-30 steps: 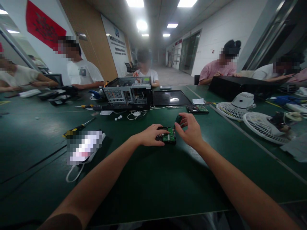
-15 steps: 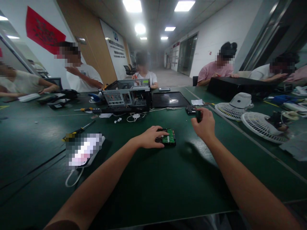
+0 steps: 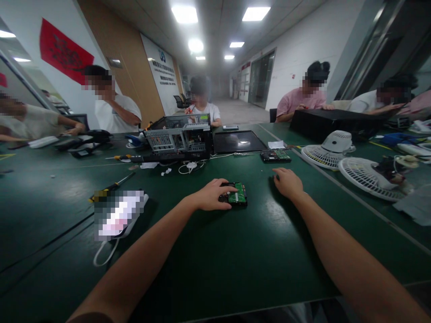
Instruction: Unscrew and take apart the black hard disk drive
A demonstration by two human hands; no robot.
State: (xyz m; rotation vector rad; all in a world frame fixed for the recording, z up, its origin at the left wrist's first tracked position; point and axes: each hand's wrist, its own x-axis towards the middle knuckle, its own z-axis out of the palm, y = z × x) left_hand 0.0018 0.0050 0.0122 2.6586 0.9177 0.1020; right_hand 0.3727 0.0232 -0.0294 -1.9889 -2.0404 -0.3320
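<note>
A hard drive with a green circuit board (image 3: 239, 196) lies on the green table (image 3: 215, 260). My left hand (image 3: 213, 194) rests over its left part, thumb at the near edge and fingers across the top, gripping it. To the right of it, my right hand (image 3: 288, 182) is low over the table with its fingers curled around a small dark thing, mostly hidden. Behind my right hand lies a second drive with a circuit board (image 3: 275, 156).
An opened computer case (image 3: 178, 139) and a flat black panel (image 3: 239, 141) stand behind. On the left are a screwdriver (image 3: 112, 186) and a phone with a cable (image 3: 121, 215). White fan parts (image 3: 328, 150) lie right. Several people sit around the table.
My right hand has moved down toward the table, uncovering more of the second drive. My left hand stays on the first drive. The view has tilted slightly upward.
</note>
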